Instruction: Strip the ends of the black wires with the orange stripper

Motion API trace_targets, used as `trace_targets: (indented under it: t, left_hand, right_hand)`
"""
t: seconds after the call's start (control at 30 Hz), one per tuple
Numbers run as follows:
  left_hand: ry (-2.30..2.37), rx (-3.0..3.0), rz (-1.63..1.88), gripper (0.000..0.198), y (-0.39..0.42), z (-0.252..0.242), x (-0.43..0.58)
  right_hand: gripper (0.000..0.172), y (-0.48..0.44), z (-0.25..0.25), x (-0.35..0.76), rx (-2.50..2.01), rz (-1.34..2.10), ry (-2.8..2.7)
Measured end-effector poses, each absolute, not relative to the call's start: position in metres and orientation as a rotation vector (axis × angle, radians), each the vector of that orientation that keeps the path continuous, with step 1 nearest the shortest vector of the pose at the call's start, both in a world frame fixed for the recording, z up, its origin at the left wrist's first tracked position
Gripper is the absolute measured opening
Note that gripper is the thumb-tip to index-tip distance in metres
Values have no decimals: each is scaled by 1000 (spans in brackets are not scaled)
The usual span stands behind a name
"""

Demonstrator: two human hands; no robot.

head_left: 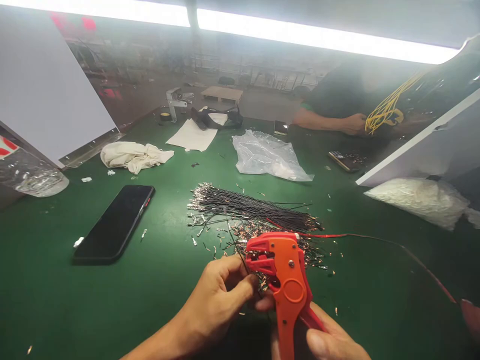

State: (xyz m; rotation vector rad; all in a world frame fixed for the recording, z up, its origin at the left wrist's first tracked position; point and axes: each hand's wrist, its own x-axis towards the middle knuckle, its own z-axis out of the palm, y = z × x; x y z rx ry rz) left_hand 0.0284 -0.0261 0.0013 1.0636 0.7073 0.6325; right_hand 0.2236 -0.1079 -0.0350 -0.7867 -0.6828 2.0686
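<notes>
One orange-and-red wire stripper (289,272), clasped in right hand (333,336) over bench (165,285); one thin black wire (236,244), pinched in left hand (221,295) beside stripper's jaws. Possible fault: nicked wire, from skewed insertion.

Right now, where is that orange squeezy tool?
In the head view, the orange tool is low, just right of centre, held in the right hand, in front of the black wires.
</notes>
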Motion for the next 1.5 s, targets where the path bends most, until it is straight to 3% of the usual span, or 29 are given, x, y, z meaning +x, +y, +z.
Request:
trace_targets:
  t: [0.6,0.77,1.07,1.27,1.43,1.5]
  left_hand:
    - [1064,1047,871,39,-10,-8,21]
    - [949,1059,666,42,-10,-6,23]
    - [715,1138,491,44,-17,1,25]
    - [1073,1714,826,41,-20,5,20]
    - [1048,2118,941,20,-30,3,19]
    - [994,2217,959,14,-34,1,21]
  right_hand:
    - [48,-105,-21,216,-659,2009,-599]
    - [48,-101,-23,218,-671,1884,-685]
    - [51,-102,-27,214,-621,2007,-750]
    - [65,-100,-22,217,-715,2008,-766]
    - [45,-99,-17,220,-834,1913,-842]
    - [48,-99,-19,220,-872,1914,-900]
